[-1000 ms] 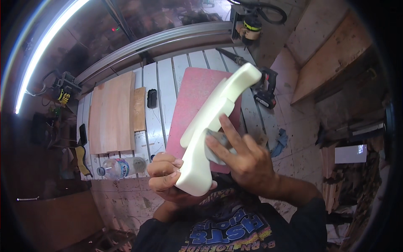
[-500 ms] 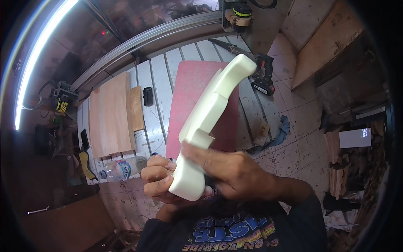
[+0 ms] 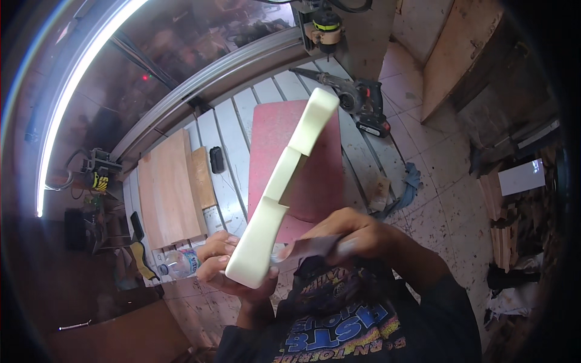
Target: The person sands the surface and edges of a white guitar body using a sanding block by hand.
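Note:
A long, smooth cream-coloured contoured piece (image 3: pixel 257 242) with stepped edges is held up, slanting from low left to upper right. My left hand (image 3: pixel 218 260) is wrapped round its lower end, with fingers showing at the left side. To the right of that end, my right hand (image 3: pixel 354 230) is closed on a thin dark grey sheet (image 3: pixel 316 247) that looks like sandpaper. The sheet's left end is close to the piece's side; whether it touches is blurred. Behind the piece lies a pink-red mat (image 3: pixel 272 130).
On the slatted table (image 3: pixel 227 130) lie a wooden board (image 3: pixel 169 187), a small black object (image 3: pixel 216 160), a cordless power tool (image 3: pixel 363 103) and a blue rag (image 3: pixel 413 178). A plastic bottle (image 3: pixel 175 266) lies beside my left hand. A machine spindle (image 3: pixel 327 33) hangs at the back.
My right hand has moved off the piece's near surface to its right, bringing the grey sheet into sight. The piece has turned, and its upper end has shifted left.

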`<state>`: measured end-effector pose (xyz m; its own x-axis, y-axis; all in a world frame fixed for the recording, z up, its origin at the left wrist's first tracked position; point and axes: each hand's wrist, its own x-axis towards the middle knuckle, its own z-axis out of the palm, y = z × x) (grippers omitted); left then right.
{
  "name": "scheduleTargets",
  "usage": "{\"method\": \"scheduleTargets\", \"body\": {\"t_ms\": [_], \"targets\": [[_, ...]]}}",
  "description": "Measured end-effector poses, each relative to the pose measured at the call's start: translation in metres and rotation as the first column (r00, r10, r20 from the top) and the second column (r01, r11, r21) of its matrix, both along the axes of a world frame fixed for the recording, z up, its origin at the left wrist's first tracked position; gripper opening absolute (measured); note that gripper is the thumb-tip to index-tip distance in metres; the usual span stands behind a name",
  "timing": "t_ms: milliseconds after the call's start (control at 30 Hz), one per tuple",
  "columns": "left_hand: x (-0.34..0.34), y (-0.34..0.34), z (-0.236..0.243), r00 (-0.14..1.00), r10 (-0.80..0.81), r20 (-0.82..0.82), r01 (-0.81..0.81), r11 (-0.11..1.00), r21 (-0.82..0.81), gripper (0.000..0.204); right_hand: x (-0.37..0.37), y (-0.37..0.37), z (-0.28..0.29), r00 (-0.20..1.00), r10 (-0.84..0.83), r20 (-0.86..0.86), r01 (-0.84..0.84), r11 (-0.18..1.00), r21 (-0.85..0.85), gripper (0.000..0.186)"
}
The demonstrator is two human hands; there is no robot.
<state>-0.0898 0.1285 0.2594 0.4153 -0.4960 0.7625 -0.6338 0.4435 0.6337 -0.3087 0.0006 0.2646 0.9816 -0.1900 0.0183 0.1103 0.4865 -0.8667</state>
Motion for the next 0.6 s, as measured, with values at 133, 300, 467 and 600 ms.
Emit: {"method": "scheduleTargets", "body": {"t_ms": [133,300,467,600], "targets": [[0.006,-0.008,0.006,0.995,-0.021,-0.095,0.022,1.0,0.01,0.079,0.003,0.005,0.026,0.922,-0.385,-0.033,0.318,0.805,-0.501,0.084],[0.01,-0.017,0.015,0.984,-0.06,-0.166,0.066,0.997,0.035,0.076,0.03,0.009,0.041,0.904,-0.399,-0.151,0.027,0.409,-0.912,0.096],[0.011,-0.015,0.011,0.987,-0.08,-0.139,0.085,0.996,0.028,0.076,0.048,0.003,0.053,0.992,-0.096,-0.084,0.006,0.695,-0.719,0.098],[0.012,-0.015,0.007,0.989,-0.099,-0.114,0.096,0.995,-0.027,0.076,0.04,0.003,0.054,0.997,0.036,0.07,0.009,0.834,-0.552,0.092]]}}
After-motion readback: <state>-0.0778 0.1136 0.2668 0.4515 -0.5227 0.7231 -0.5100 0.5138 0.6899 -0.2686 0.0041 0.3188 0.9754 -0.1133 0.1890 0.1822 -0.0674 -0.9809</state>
